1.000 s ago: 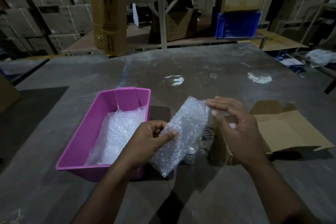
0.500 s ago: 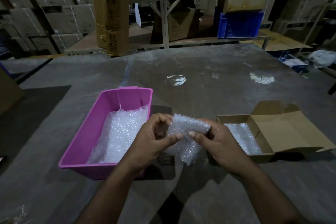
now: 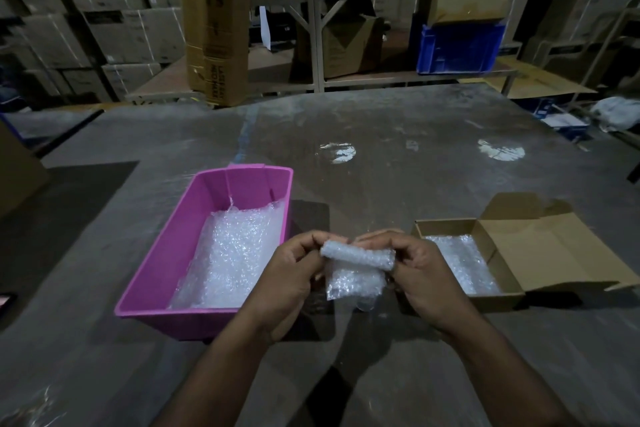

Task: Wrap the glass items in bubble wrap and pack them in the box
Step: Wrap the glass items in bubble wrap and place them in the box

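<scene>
A piece of bubble wrap [image 3: 356, 265] is held between both hands above the grey table, its top rolled into a short tube and the rest hanging loose. My left hand [image 3: 294, 274] pinches the roll's left end. My right hand [image 3: 420, 274] grips its right end. Whatever is inside the roll is hidden. The open cardboard box [image 3: 498, 298] sits to the right with bubble-wrapped contents [image 3: 457, 260] in it, its lid [image 3: 540, 246] folded back. A pink plastic bin [image 3: 166, 274] to the left holds more bubble wrap [image 3: 232, 253].
The grey table [image 3: 381, 156] stretches far ahead with two shiny patches. Behind it stand a tall cardboard carton [image 3: 216, 21], metal shelving, a blue crate [image 3: 460, 48] and stacked boxes. A brown box edge [image 3: 17, 170] shows at far left.
The flat sheet has been rolled up into a tight tube. Both hands moved together at its ends, and the small glass bottle seen under the sheet a second ago is out of sight.
</scene>
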Motion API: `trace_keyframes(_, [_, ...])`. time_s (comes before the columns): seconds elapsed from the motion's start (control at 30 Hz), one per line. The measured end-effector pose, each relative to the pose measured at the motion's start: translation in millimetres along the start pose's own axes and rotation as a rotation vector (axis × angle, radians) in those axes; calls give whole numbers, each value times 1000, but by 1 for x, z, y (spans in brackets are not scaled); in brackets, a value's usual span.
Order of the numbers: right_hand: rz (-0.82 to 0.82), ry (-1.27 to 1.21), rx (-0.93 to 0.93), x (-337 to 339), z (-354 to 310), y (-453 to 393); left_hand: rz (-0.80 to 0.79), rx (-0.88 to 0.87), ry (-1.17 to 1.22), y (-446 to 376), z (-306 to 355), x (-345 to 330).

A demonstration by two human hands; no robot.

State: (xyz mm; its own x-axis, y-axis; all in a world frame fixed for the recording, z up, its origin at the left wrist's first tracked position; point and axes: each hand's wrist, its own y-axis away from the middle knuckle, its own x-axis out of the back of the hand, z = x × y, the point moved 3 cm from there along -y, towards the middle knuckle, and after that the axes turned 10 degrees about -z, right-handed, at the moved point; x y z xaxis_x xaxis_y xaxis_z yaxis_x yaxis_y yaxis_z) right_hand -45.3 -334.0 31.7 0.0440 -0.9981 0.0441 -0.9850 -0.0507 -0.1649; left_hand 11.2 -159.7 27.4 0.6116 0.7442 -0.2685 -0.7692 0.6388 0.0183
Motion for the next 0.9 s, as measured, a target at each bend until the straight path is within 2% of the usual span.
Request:
trace_keyframes(0.1, [-12,71,9,5,3,-2,-10,130,105,-1,-7,-1])
trace_keyframes(0.23, [-39,145,-72,9,-1,0,-31,44,-88,-8,-16,-2])
trace_keyframes(0.33, [-14,59,-111,13,1,3,65,2,-123,-16,-22,1])
trace_keyframes(0.5, [211,607,83,22,2,4,242,-31,-187,-25,-26,1])
trace_keyframes(0.6, [142,668,76,15,4,1,175,8,-161,-29,-28,-7])
trace_keyframes(0.7, [71,712,-44,13,12,-1,96,33,-19,-30,-28,-12])
trace_keyframes(0.83, [43,681,-85,14,14,-2,40,84,224,-28,-33,-14])
trace_keyframes(0.9, [36,682,-114,16,15,-3,14,94,266,-27,-38,-14])
